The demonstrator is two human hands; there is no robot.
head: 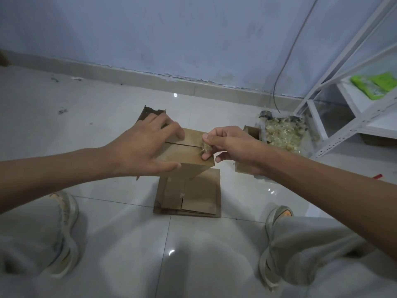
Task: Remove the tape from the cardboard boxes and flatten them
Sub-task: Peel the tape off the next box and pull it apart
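Observation:
A small brown cardboard box (184,153) is held above the floor at the centre, its two top flaps meeting at a dark seam. My left hand (142,149) grips its left side, fingers over the top and thumb along the near edge. My right hand (231,146) pinches a crumpled bit of clear tape (205,148) at the box's right end, between thumb and forefinger. Below the box, a stack of flattened cardboard (193,196) lies on the tiles.
A box holding a heap of crumpled clear tape (281,134) stands on the floor to the right, beside a white metal shelf (335,125) with green packets (373,84). A cable (277,87) hangs down the wall. My shoes (64,231) (272,244) flank the stack.

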